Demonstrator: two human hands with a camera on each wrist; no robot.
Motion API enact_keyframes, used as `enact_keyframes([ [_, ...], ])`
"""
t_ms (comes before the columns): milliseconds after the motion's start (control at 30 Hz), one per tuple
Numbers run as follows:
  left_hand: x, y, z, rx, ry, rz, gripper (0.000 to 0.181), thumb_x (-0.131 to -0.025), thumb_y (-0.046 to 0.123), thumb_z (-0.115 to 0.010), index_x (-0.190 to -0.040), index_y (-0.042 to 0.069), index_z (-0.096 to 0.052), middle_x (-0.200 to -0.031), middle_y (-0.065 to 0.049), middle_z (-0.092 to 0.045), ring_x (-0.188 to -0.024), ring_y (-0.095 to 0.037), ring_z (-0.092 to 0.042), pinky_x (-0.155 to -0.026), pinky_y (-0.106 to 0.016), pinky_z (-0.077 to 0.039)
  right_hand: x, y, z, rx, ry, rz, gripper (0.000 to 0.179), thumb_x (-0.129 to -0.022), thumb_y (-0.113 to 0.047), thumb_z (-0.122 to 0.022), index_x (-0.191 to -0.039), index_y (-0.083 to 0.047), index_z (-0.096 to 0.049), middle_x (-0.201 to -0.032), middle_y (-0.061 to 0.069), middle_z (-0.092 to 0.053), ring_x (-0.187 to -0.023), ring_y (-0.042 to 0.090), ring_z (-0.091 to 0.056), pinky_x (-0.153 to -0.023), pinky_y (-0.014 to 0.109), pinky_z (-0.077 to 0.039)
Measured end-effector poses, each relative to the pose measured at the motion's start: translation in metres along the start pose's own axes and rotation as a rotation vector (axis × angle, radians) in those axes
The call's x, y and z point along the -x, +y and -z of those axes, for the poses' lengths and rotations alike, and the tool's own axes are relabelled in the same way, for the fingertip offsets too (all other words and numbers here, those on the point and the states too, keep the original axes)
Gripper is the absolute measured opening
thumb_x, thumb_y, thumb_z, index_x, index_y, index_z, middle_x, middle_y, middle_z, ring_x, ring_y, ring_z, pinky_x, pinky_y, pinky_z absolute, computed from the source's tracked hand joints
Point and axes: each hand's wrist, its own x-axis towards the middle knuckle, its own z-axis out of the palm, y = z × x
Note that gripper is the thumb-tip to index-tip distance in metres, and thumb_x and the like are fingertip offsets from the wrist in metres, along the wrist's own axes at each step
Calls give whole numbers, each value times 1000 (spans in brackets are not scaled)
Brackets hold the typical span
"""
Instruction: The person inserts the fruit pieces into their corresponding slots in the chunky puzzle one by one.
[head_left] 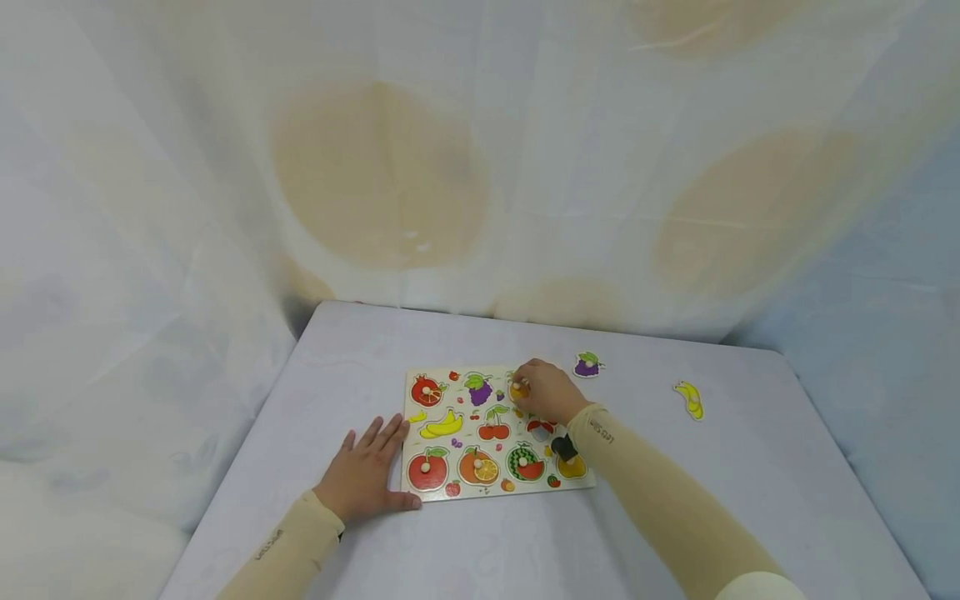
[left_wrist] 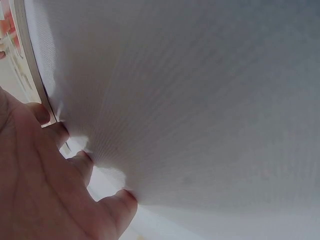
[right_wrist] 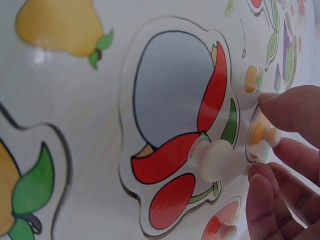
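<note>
A wooden fruit knob puzzle board (head_left: 459, 493) lies on the table. My left hand (head_left: 365, 473) rests along its left edge, fingers spread; in the left wrist view its fingertips (left_wrist: 122, 200) press on the white tablecloth. At the board's upper right, my right hand (head_left: 550, 392) holds a yellow-orange puzzle piece (head_left: 517, 390) with thumb and fingers about its small knob (right_wrist: 271, 136). Beside that hand, a lychee-like piece (right_wrist: 172, 85) with red peel sits in its recess. The grape (head_left: 480, 390), banana (head_left: 442, 423) and cherry (head_left: 495, 432) places show no knobs.
A loose grape piece (head_left: 587, 367) lies just beyond the board's upper right corner. Farther right is a loose banana piece (head_left: 690, 402). Knobbed pomegranate (head_left: 426, 392), apple (head_left: 428, 470), orange (head_left: 478, 467) and watermelon (head_left: 525, 463) pieces sit in the board. Draped cloth (head_left: 525, 167) hangs behind the table.
</note>
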Motion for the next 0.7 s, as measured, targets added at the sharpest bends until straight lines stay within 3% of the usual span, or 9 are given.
enact_keyframes([
  [367,0,1,0,17,-6,1,119,-69,76,-73,-158,11,-28,-164,-7,-23,-148,-36,-19,-112,-67,-18,-1,-1,-1,22,-10,9,35,-84,-29,-81,-112,-11,-70,-118,4,-64,-96,18,-62,-93,37,-53],
  [700,0,0,2,15,0,-4,118,-69,75,-73,-158,11,-28,-163,-7,-24,-148,-37,-19,-112,-67,-19,3,-2,7,-17,-7,-47,37,-84,-25,-80,-118,-13,-71,-131,7,-60,-100,21,-62,-93,41,-53],
])
